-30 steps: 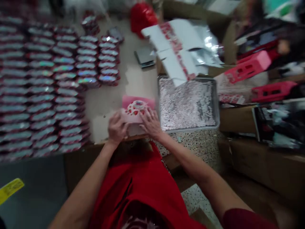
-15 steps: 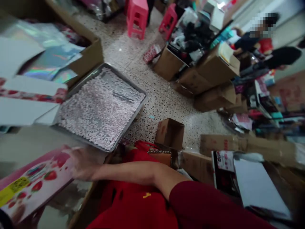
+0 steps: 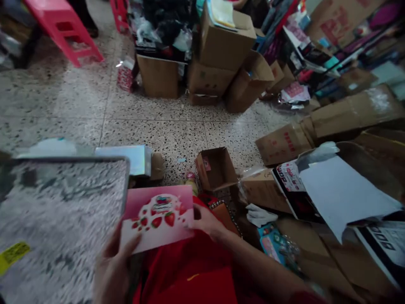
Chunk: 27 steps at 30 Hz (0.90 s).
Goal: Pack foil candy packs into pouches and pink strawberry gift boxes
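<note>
I hold a flat pink box printed with strawberries in front of my red top, over my lap. My left hand grips its lower left corner, thumb on the printed face. My right hand pinches its right edge. To the left of the box lies a metal tray filled with small pale pieces. A small open cardboard box sits on the floor just beyond my right hand.
Speckled terrazzo floor stretches ahead. Stacked cardboard boxes stand at the back, a pink plastic stool at the upper left. Flattened cartons and white sheets lie to the right. A silver holographic box rests behind the tray.
My view has swung right, from the table with rows of packets to the floor. The pink box has come off the table and is now held in both hands over my lap.
</note>
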Tool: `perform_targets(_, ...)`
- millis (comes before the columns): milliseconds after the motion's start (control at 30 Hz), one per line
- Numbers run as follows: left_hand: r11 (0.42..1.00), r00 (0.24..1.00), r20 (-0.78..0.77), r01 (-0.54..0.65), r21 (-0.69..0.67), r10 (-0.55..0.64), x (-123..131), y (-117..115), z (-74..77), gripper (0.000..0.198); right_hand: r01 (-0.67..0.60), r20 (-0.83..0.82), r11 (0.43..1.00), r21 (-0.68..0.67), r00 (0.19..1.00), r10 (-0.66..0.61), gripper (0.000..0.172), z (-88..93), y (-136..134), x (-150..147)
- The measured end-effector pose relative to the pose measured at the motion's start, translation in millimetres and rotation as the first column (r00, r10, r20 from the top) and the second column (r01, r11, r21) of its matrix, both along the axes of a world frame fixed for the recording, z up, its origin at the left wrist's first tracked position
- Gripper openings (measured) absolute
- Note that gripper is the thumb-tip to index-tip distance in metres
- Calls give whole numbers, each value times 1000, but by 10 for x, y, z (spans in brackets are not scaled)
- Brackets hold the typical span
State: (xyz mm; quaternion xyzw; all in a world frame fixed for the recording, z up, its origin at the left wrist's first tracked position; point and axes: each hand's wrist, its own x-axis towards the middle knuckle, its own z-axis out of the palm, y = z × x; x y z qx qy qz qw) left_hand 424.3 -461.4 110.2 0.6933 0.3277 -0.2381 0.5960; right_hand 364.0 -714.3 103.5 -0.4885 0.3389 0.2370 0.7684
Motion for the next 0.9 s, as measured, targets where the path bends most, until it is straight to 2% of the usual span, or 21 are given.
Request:
perform_targets(67,983,994,-49,84,-164,-93,536,-797,-311,85,214,-36,975,-57,976,-216,66,-231,-614,98)
perform_targets(133,938,966,-20,245,-246,-258,1014,-1609,-690,104,425,-94,900,-96,896,-434,66,-611,-1219,193)
perform_targets(167,910,941,-1,328,-253,-339,1219,-1994,-917,107,521,-123,846,-113,838,-532,66,-849,-1510,232)
perform_targets(267,833,850,-7,516,-198,-528,1709,-2992,-1753,92,733,-149,652,-192,635,-758,65,-1699,-2296,308)
perform_targets(367,736,735,-53,673,-70,-676,2087,-3787,-2719,78,827,-123,449,-339,434,-892,61,-2660,-2932,355)
perform_targets(433,619,625,-77,780,94,-777,2295,-4271,-3348,74,830,-113,364,-423,350,-930,58,-3319,-3276,388)
perform_targets(467,526,549,-86,827,196,-831,2378,-4507,-3644,72,826,-116,338,-451,321,-940,56,-3646,-3426,403)
perform_targets(533,294,353,-97,878,378,-931,2483,-4952,-4184,75,823,-130,299,-482,271,-954,55,-4283,-3685,425)
perform_targets(600,63,130,-109,878,474,-985,2504,-5317,-4650,84,824,-141,257,-505,215,-966,57,-4880,-3884,429)
perform_targets(633,-34,32,-125,870,491,-992,2489,-5452,-4853,87,824,-141,234,-517,188,-972,59,-5158,-3959,424)
perform_targets(700,-185,-106,-187,861,474,-977,2430,-5613,-5194,80,818,-134,191,-542,140,-981,64,-5658,-4063,402)
perform_targets(733,-237,-149,-221,857,457,-964,2396,-5642,-5329,71,814,-130,174,-554,122,-984,65,-5878,-4096,389)
perform_targets(800,-299,-193,-266,842,450,-944,2335,-5626,-5526,56,805,-128,160,-572,105,-986,65,-6258,-4149,367)
perform_targets(900,-322,-206,-270,796,512,-940,2266,-5543,-5670,58,797,-136,181,-576,124,-983,60,-6699,-4279,384)
